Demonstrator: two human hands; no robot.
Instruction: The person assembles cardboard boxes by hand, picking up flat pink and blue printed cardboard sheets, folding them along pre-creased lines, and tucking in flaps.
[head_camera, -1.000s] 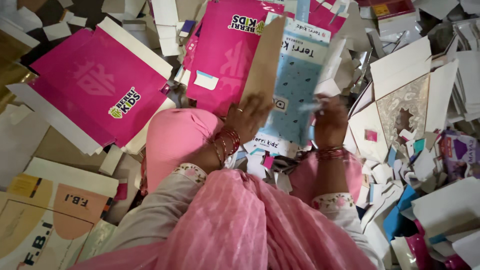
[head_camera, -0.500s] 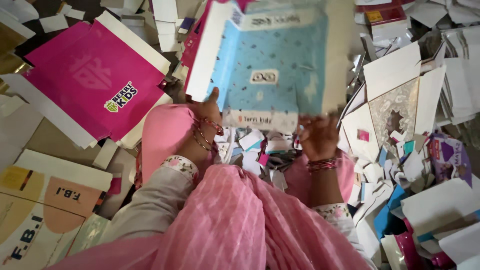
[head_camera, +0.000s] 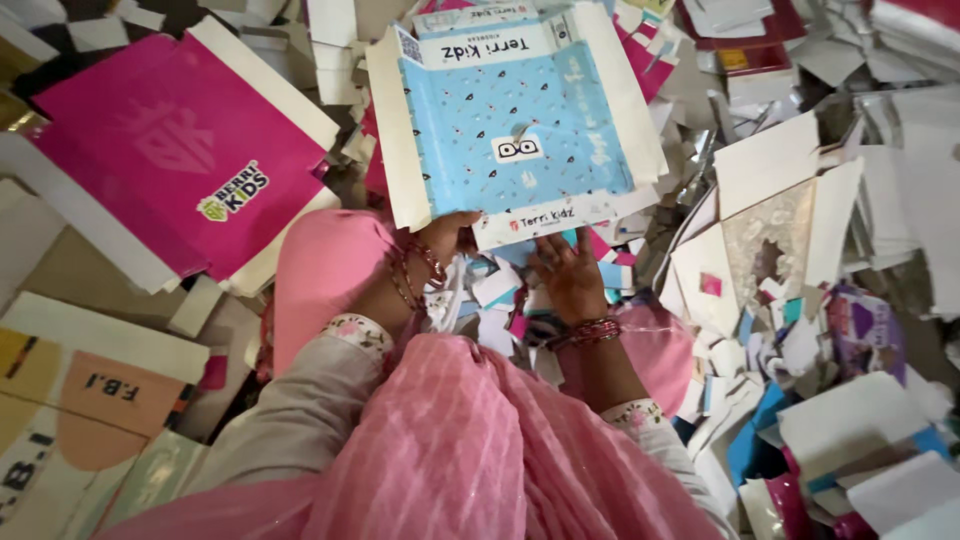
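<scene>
A flat light-blue printed cardboard box blank (head_camera: 515, 125) with cream flaps lies spread out ahead of me, over a heap of paper scraps. My left hand (head_camera: 440, 240) grips its near left edge, thumb on top. My right hand (head_camera: 568, 275) is under its near edge at the middle, fingers curled up against the card. Both wrists carry bangles. My pink knees and a pink scarf (head_camera: 470, 450) fill the bottom of the view.
A large pink box blank (head_camera: 190, 150) lies at the left. Peach and yellow flat cartons (head_camera: 90, 400) sit at the lower left. White, patterned and blue card offcuts (head_camera: 790, 250) are heaped all over the right side and at the top.
The blue blank was held upright and folded a second ago. It has been turned and laid flat, face up, farther from me. Both hands moved to its near edge.
</scene>
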